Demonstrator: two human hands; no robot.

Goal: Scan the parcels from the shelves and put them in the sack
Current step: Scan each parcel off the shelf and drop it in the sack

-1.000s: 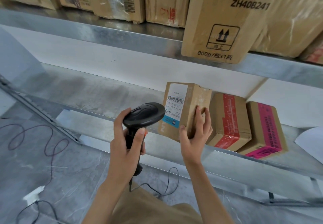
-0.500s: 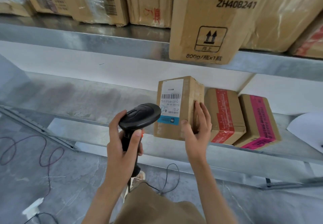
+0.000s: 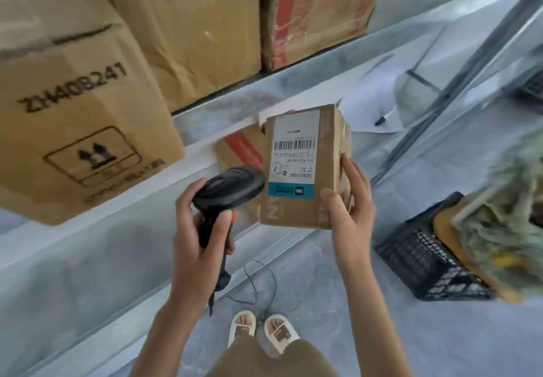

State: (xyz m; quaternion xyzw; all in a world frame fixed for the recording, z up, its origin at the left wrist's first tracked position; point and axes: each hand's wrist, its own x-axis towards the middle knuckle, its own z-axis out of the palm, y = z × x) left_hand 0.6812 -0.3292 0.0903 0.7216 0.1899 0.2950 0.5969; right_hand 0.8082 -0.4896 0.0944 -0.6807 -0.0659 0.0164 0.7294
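Your right hand [image 3: 349, 209] is clamped on the parcel [image 3: 305, 168] at frame centre, thumb on the front, fingers round the side, so the label faces you and the barcode [image 3: 294, 144] stays uncovered. Left hand [image 3: 199, 229] is wrapped round the scanner [image 3: 229, 191], head touching or just short of the label's lower left; probably too close to read the barcode. Sack [image 3: 505, 200] sits far right, over a black crate [image 3: 426, 262]. Red-taped box [image 3: 241, 147] stays on the shelf [image 3: 205, 129] behind. Scanner cable [image 3: 258, 282] trails by your feet.
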